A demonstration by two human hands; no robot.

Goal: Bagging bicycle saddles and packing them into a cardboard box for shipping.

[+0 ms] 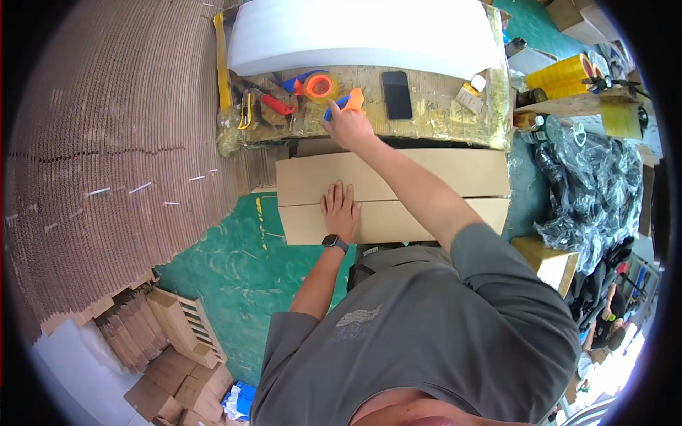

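Observation:
Flat on top of a closed brown cardboard box [426, 174] lies my left hand [340, 211], fingers stretched out beside the seam between the top flaps. My right hand [349, 129] reaches across the box to the workbench, its fingers closed around a blue and orange tape dispenser [355, 99]; the palm side is hidden. Just behind it sits a roll of tape [321, 86] with an orange core, next to more blue and orange plastic. A red-handled tool [277, 105] and a yellow cutter [246, 110] rest to the left.
A black phone [397, 95] and a small white bottle [478, 83] lie on the workbench [433, 129], with white foam sheeting [362, 32] behind. Stacked cardboard [114, 128] rises at left. Yellow tape rolls [561, 74] and crumpled clear plastic [593, 177] are at right.

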